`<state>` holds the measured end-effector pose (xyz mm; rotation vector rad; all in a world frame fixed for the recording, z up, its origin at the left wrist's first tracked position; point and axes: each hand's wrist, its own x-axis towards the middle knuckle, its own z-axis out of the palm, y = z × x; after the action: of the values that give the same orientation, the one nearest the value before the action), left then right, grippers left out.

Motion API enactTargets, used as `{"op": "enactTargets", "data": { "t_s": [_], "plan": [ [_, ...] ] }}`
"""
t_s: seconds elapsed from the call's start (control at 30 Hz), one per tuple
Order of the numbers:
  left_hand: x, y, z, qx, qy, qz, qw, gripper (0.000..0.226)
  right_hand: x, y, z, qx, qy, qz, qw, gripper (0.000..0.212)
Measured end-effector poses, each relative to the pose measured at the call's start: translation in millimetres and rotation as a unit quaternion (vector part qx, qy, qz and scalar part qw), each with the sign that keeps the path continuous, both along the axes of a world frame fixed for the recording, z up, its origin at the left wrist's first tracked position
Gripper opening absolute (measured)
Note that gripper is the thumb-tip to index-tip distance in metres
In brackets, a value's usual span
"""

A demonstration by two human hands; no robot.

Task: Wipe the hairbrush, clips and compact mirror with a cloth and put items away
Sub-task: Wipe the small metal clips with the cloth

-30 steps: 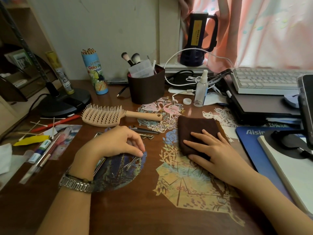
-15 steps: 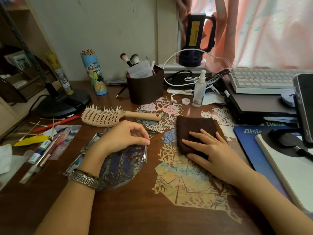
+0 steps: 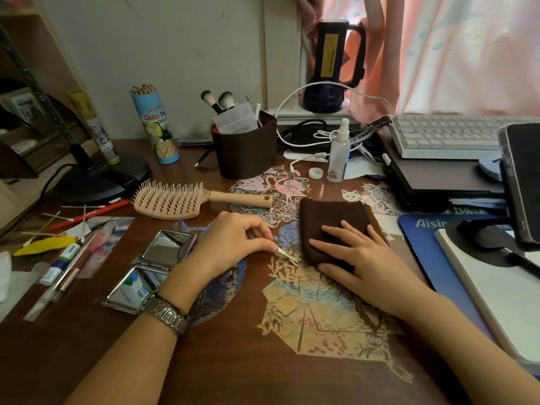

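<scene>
Left hand (image 3: 233, 244) pinches a small bunch of metal clips (image 3: 287, 256) at one end, fingertips curled down on them; the clips lie on the desk (image 3: 233, 361) just beside the near-left corner of the cloth (image 3: 330, 226). Right hand (image 3: 359, 258) rests flat on the folded brown cloth, fingers spread and straight, gripping nothing. Hairbrush (image 3: 175, 201) lies bristles up behind the left hand, handle pointing right, untouched. Compact mirror (image 3: 152, 270) lies open and flat just left of the left wrist, both glass faces up. Handling, my guess: clips are light, thin, stiff and slick, likely to scatter or slide on varnish, so hold them as a bundle at the closed end and wipe along the length. Cloth is soft and limp, grab an edge or bunch it. Mirror is the fragile one: hold by the metal rim or hinge, keep pressure on the glass light. Brush is light and rigid, take the handle; the bristles will snag the cloth. Desk is dark glossy wood with paper-cut stickers under the work area. Around it: brown holder (image 3: 245, 150) with makeup brushes, spray bottle (image 3: 339, 153), pencil tube (image 3: 155, 127), lamp base (image 3: 102, 176), keyboard (image 3: 450, 135), pink curtain (image 3: 467, 48) behind.
</scene>
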<state>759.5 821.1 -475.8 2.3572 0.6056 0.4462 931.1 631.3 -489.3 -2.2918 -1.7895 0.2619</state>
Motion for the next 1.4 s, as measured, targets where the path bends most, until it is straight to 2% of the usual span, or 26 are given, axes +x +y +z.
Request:
{"op": "enactTargets", "data": {
  "t_s": [0.27, 0.43, 0.6, 0.83, 1.0, 1.4],
  "plan": [
    [0.2, 0.1, -2.3, 0.029, 0.004, -0.018, 0.999, 0.016, 0.1, -0.2, -0.7, 0.001, -0.005, 0.001, 1.000, 0.049],
    [-1.9, 5.5, -3.5, 0.025, 0.039, -0.040, 0.998, 0.025, -0.6, -0.7, 0.5, -0.001, -0.003, 0.003, 1.000, 0.052],
    [-1.3, 6.7, -4.2, 0.033, 0.045, -0.046, 0.997, 0.016, -1.3, -0.7, 0.8, -0.001, -0.014, -0.001, 1.000, 0.050],
    [1.0, 3.3, -6.7, 0.045, 0.009, -0.024, 0.999, 0.010, -0.1, -1.6, 1.2, 0.017, 0.002, -0.004, 1.000, 0.048],
    [5.6, -0.5, -10.7, 0.066, -0.006, -0.011, 0.998, 0.009, -1.3, 0.0, -5.4, 0.010, -0.035, 0.012, 0.999, 0.059],
    [17.7, -9.8, -15.6, 0.101, -0.031, -0.008, 0.994, 0.011, -6.8, 5.2, -6.4, 0.020, -0.045, 0.018, 0.999, 0.060]
  ]
}}
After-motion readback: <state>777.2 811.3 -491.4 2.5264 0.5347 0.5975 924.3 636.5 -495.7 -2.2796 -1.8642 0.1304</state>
